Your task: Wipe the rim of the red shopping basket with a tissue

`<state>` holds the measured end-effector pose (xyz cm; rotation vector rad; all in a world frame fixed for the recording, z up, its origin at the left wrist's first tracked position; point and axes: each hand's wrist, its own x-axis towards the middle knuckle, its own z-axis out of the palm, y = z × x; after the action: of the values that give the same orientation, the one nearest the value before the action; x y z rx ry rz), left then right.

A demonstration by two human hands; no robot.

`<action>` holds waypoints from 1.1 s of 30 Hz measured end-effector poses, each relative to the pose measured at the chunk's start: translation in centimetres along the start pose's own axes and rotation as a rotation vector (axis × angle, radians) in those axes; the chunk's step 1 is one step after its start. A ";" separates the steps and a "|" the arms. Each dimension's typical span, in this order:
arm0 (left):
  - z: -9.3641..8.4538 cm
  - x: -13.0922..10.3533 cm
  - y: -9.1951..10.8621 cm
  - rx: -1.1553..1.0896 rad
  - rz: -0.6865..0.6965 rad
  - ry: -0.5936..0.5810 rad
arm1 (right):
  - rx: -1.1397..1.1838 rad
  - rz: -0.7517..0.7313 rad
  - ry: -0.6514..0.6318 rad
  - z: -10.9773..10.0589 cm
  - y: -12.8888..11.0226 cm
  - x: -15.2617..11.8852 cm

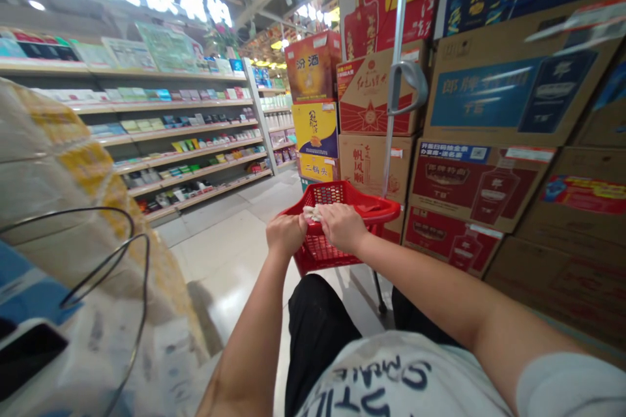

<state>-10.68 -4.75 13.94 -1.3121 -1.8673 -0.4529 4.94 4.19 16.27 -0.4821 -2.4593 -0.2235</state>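
Note:
A red plastic shopping cart [335,253] with a mesh-sided basket stands in front of my knees. One dark leg of it reaches the floor. My left hand [286,233] is closed around the near left part of its rim. My right hand [343,227] lies over the rim just beside it, fingers bent onto a crumpled whitish cloth [313,212]. The cloth pokes out between the two hands; the rest of it is hidden beneath my right fingers. Both arms reach forward, elbows nearly straight.
Stacked liquor cartons [476,91] rise close on the right. Before them is an upright metal pole [388,156] with a grey loop handle [415,88]. Shelves [195,104] of small packaged goods line the left. Plastic-wrapped goods [73,163] and a black cable [147,273] are near left.

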 end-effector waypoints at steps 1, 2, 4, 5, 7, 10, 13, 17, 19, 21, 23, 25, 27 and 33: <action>0.0 0.0 0.0 -0.005 -0.003 -0.003 | 0.000 0.002 -0.031 0.0 0.1 0.2; 0.0 0.0 0.0 -0.006 -0.010 -0.005 | -0.001 0.013 -0.069 -0.1 0.2 0.4; 0.0 0.0 0.0 0.003 -0.021 -0.006 | -0.006 0.047 -0.119 -0.1 0.3 0.8; 0.0 -0.1 0.0 0.013 -0.024 -0.006 | -0.008 0.057 -0.120 -0.1 0.3 0.7; -0.1 -0.1 0.0 0.034 -0.018 -0.002 | -0.011 0.043 -0.071 0.0 0.2 0.2; -0.1 0.0 -0.1 0.052 0.000 -0.002 | -0.028 -0.017 0.003 -0.1 0.0 -0.5; -0.2 0.0 0.0 0.047 -0.004 -0.019 | -0.037 0.007 -0.124 -0.7 0.1 0.4; -0.1 0.2 0.1 0.042 -0.035 -0.031 | -0.051 0.105 -0.221 -1.0 0.4 2.0; 0.0 0.3 0.1 0.051 -0.033 -0.026 | -0.059 0.123 -0.191 -0.7 0.5 1.4; 0.1 0.3 0.1 0.062 -0.021 -0.018 | -0.056 0.079 -0.092 -0.4 0.5 0.3; 0.1 0.4 0.0 0.065 -0.005 -0.017 | -0.044 0.010 -0.004 -0.3 0.6 -0.5; 0.0 0.4 0.0 0.068 -0.005 -0.016 | -0.038 -0.010 -0.016 -0.3 0.8 -0.4; 0.0 0.4 0.0 0.077 -0.012 -0.012 | -0.041 0.022 -0.082 -0.3 0.8 0.2; 0.2 0.3 -0.2 0.083 0.002 0.026 | -0.055 0.075 0.032 0.0 0.2 -0.4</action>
<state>-11.00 -4.50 14.10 -1.2474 -1.8437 -0.3852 5.31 4.27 16.10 -0.5889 -2.4041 -0.2670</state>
